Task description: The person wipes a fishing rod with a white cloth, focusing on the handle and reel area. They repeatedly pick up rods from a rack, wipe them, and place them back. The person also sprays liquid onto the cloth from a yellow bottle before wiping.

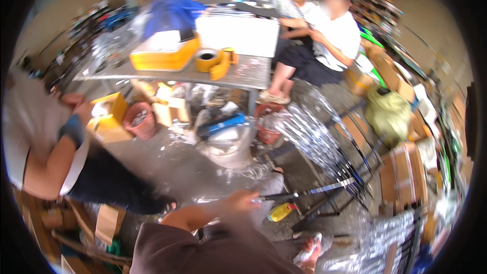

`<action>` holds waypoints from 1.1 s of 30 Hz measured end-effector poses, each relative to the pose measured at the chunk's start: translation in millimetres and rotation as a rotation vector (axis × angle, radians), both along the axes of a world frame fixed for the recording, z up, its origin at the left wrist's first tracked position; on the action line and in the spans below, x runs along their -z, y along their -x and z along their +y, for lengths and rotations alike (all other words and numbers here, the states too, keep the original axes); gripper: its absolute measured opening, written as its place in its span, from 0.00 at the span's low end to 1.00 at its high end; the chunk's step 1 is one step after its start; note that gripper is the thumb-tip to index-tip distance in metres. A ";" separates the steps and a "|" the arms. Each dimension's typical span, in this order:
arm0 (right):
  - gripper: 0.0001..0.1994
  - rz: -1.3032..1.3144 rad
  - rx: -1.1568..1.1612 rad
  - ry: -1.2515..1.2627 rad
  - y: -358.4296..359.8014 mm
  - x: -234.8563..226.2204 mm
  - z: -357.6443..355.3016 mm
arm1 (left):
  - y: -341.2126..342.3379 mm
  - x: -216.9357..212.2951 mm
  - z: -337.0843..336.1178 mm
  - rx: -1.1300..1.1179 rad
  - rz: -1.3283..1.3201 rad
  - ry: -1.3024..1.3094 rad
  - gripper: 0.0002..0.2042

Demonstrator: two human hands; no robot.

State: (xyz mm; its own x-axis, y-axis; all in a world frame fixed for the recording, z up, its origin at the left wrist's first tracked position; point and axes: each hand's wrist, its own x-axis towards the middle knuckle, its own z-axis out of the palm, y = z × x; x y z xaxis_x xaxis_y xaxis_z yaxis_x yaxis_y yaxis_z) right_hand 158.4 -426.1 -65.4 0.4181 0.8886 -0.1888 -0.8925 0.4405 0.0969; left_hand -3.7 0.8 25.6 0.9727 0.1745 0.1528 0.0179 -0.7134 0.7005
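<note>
My left hand (243,201) reaches forward from the lower left, its fingers closed round the near end of a dark rod (314,191) with shiny silver and blue bands, which looks like a fishing rod. The rod slants slightly upward to the right, and its far part overlaps a bundle of similar dark rods (357,187) on a metal rack (375,156). Just below it is a yellow bottle (282,212) with a red top. My right hand does not show. Motion blurs my left hand and forearm.
A table (243,76) ahead bears a yellow box (165,58) and tape roll (207,61). Plastic-wrapped rods (312,134) lie right of a white sack (228,152). One person (45,137) stands left; two sit beyond the table. Cartons (403,177) stand right.
</note>
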 end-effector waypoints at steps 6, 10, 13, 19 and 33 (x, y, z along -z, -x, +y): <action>0.10 -0.400 0.218 0.581 34.0 -75.4 30.8 | -26.2 -59.4 -5.0 -0.112 -0.045 0.087 0.21; 0.10 -0.654 0.344 0.875 29.1 -136.5 57.4 | -66.5 -126.5 -14.2 -0.077 -0.220 0.338 0.21; 0.11 -1.078 0.427 1.058 4.7 -206.1 84.2 | -91.4 -156.9 -15.2 -0.037 -0.172 0.521 0.21; 0.07 -1.531 0.730 1.315 -28.0 -307.6 121.6 | -104.5 -201.1 -27.8 0.054 -0.011 0.622 0.17; 0.17 -2.748 1.056 1.052 -43.2 -365.0 221.0 | -90.2 -240.2 -28.2 0.181 0.267 1.194 0.16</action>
